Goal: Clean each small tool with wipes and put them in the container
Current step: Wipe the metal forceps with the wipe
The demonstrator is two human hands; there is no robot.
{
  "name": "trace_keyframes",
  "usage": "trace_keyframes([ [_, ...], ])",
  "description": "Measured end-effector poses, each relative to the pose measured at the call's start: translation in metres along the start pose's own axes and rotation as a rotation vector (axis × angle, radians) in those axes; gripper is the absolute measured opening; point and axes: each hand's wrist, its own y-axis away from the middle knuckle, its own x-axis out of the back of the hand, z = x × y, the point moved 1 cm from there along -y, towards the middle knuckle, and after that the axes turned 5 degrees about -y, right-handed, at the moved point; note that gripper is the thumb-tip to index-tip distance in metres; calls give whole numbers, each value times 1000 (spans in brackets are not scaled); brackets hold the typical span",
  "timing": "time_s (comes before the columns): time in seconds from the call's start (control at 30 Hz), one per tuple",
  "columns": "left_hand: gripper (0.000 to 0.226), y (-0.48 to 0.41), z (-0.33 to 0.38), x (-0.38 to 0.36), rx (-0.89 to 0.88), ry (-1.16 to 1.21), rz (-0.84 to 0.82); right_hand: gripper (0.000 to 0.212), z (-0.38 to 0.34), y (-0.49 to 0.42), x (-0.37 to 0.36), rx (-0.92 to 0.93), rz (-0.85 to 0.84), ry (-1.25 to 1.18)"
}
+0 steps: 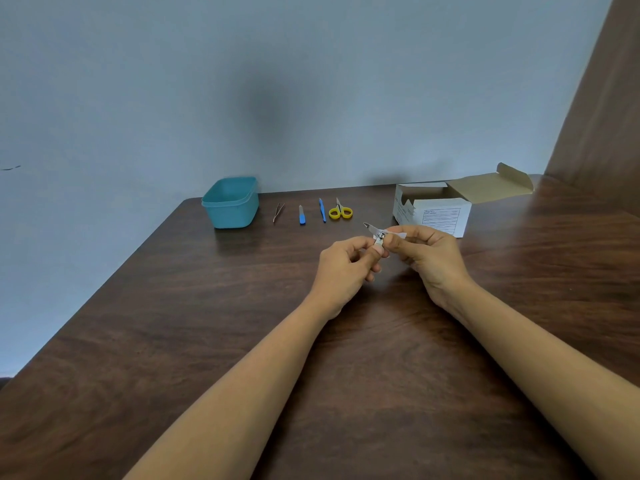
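Nail clipper (369, 226) is my best guess for it: a small metal tool, mostly covered by fingers. It is held up above the table (173, 306), toward the far edge and just in front of the wipe box (433, 211).

Grip:
- left hand (344, 268) pinches the lower end between thumb and fingertips
- right hand (429, 258) pinches a small white wipe (399, 234) against the tool
- both hands are clamped, neither is free
- I cannot tell whether the wipe wraps the tool or only touches one side

Look: a grey pointed arm sticks out of the grip, up and to the left. The body shows white with a dark marking. Nothing more is readable.

Progress, my read: early, with one tool at the wiping step.
- Four more tools lie in a row along the far edge, between container and box, none touching: tweezers (278, 212), blue-handled nail file (302, 215), slim blue tool (322, 210), yellow-handled scissors (340, 211).
- Teal container (230, 206) sits toward the far left corner with no lid on. The inner wall that shows is bare, but the bottom is hidden, so I can't confirm whether anything is inside.
- Wipe box is white cardboard with its flap open, near the far edge on the right side.

Left to do: finish wiping this one and put it in the container, then four more wipe-and-drop cycles. The reach to the container crosses the tool row, so there is a risk of knocking the tweezers.
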Motion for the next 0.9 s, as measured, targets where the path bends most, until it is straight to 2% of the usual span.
trace_keyframes([
  [0.17, 21, 0, 0, 1, 2, 44, 35, 12, -1, -3, 0, -54, 37, -198],
  [0.37, 20, -1, -1, 1, 13, 11, 48, 24, -5, 4, -6, 178, -140, 101],
  [0.53, 20, 0, 1, 1, 4, -26, 31, 19, -5, 0, -1, 277, -89, 211],
  [0.7, 20, 0, 0, 0, -1, 2, 23, 17, -2, -1, -1, 236, -40, 152],
  [0.9, 19, -1, -3, 1, -2, 41, 33, 20, 4, -1, -3, 36, -95, -6],
])
